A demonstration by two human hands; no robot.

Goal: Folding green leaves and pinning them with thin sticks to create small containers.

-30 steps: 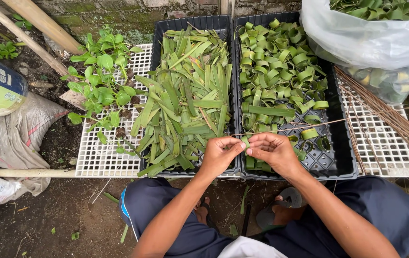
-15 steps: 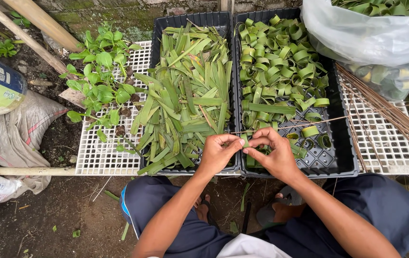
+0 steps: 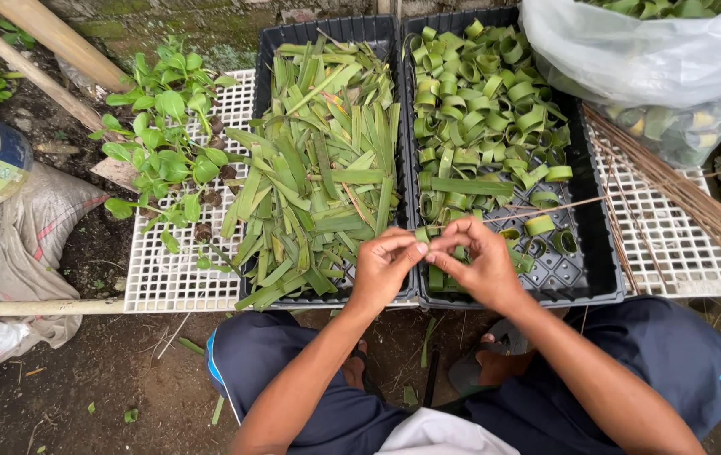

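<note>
both hands point(image 3: 433, 263) shifted left, pinching a leaf strip point(image 3: 422, 235) between them.

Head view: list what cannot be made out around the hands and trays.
- Leaf strip, head view: mostly hidden by the fingertips of the left hand and right hand.
- Plastic bag: cut off by the top edge.
- Thin stick: its near end hidden behind the fingers.

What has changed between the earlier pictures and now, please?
The left hand and right hand have closed together over the folded leaf strip, still pinching it with the thin stick. The leaf tray, ring tray and plastic bag stayed as before.
</note>
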